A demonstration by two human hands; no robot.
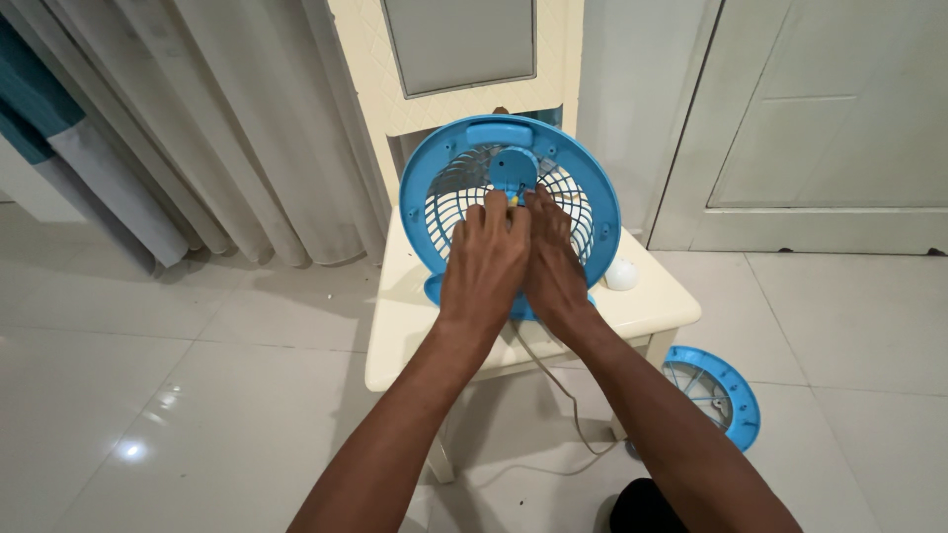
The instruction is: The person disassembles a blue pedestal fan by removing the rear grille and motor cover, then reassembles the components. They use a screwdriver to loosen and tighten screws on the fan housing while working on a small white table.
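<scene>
A round blue fan housing [592, 188] with a white grille stands upright on a cream chair seat [405, 326]. Both my hands are pressed together at its blue centre hub [513, 168]. My left hand [484, 262] has its fingers curled up against the hub, and my right hand [553, 262] lies beside it, fingertips at the same spot. A small yellow part [513, 199] shows between the fingertips; which hand holds it is unclear. The lower middle of the grille is hidden behind my hands.
A second blue round grille [726, 395] leans on the floor by the chair's right leg. A white round object [622, 273] lies on the seat's right side. A grey cord [563, 395] hangs down to the tiled floor. Curtains hang left, a door stands right.
</scene>
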